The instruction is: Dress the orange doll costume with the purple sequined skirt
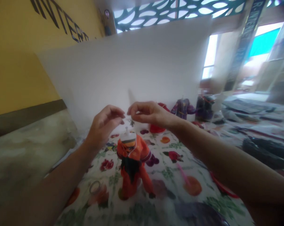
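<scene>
Both my hands are raised close together above a small white dress form (128,135), which wears an orange doll outfit (134,149) with bead trim, a dark front piece and orange trouser legs. Curled fingers and thumb of my left hand (106,122) come near each other at the tips; anything between them is too fine to make out. My right hand (147,113) is pinched, and just under its fingertips hangs a small dark ornament (132,122). The ornament is blurred, and any thread holding it is hard to see. Neither hand touches the outfit.
Behind stands a white board (123,72). A red garment (157,128) and a purple doll outfit (183,108) are at the back right. On the flowered tablecloth (165,172) lie a ring (94,187) and a pink stick (183,173). A black bag (266,150) sits at right.
</scene>
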The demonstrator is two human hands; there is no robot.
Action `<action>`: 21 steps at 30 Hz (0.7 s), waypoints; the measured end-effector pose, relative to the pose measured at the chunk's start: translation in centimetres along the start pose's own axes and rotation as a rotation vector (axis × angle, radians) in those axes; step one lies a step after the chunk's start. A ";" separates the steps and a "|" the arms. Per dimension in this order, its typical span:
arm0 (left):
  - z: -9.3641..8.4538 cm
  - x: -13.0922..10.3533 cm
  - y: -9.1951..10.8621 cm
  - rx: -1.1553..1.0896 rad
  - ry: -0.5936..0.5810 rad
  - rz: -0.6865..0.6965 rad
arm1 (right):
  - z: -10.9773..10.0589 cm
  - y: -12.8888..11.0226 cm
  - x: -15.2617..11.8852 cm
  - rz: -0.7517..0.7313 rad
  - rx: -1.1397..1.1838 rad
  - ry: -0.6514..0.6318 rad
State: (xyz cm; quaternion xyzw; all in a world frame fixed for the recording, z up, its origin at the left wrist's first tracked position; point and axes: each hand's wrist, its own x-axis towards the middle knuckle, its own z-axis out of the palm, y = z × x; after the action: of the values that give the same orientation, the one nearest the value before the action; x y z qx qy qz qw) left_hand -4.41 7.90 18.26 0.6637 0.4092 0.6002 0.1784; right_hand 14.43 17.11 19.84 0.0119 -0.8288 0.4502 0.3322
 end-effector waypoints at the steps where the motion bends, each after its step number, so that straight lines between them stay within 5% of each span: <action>1: 0.0 0.1 0.0 0.004 -0.017 -0.008 | 0.0 0.0 0.0 0.004 -0.003 -0.006; 12: -0.1 0.3 0.6 0.165 -0.174 -0.100 | 0.0 -0.3 -0.1 0.084 -0.034 0.014; 21: -0.7 0.6 1.6 0.285 -0.214 -0.117 | 0.8 0.3 -0.8 0.141 0.219 0.007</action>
State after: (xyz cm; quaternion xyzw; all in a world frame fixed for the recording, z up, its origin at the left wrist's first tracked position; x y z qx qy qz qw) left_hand -4.62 7.18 19.93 0.7173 0.5067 0.4508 0.1596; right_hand 14.54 16.46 18.86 -0.0116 -0.7722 0.5604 0.2991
